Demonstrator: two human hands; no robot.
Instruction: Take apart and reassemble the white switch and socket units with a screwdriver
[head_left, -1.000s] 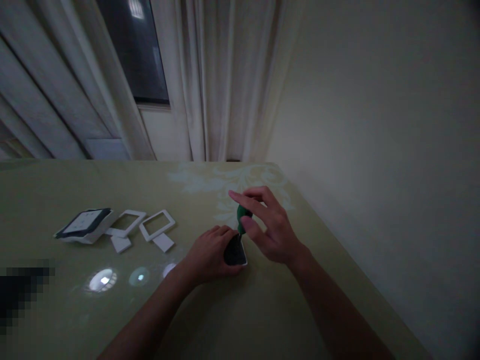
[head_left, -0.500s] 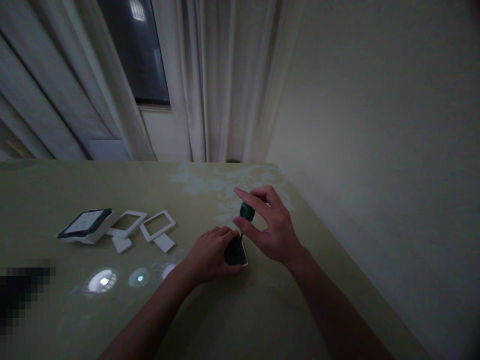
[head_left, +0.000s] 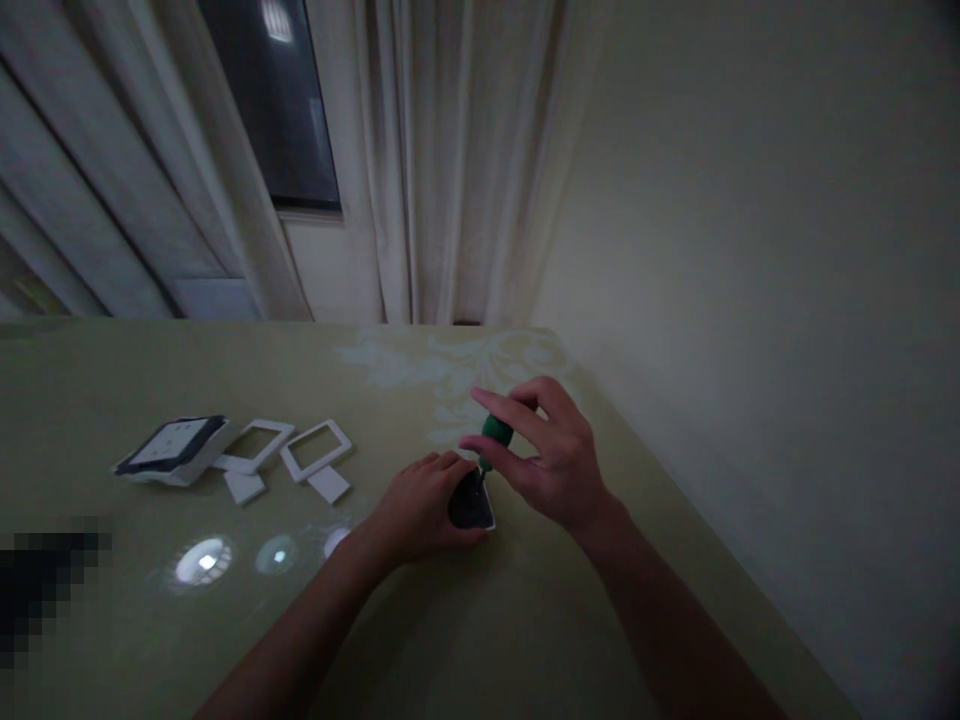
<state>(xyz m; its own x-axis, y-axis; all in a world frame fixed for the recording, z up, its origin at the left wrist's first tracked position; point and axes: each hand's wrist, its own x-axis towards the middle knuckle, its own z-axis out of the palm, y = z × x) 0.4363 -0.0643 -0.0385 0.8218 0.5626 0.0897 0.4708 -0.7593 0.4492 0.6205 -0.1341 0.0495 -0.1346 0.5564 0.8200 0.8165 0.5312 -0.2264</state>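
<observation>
My left hand is wrapped round a small box-like piece with a dark inside and a white rim, holding it against the table. The hand covers the piece's left part. My right hand grips a screwdriver by its green handle between thumb and fingers. The screwdriver leans slightly, and its shaft runs down into the dark inside near the far right edge of the piece. What the tip touches is too small and dark to make out.
Left on the table are a white rectangular frame, a second frame, two small white plates, and a stack of wall-socket panels. A wall borders the table's right edge; curtains hang behind.
My right hand has shifted slightly, and its fingers sit differently round the green handle, which leans a bit more to the right. My left hand and the piece have stayed put.
</observation>
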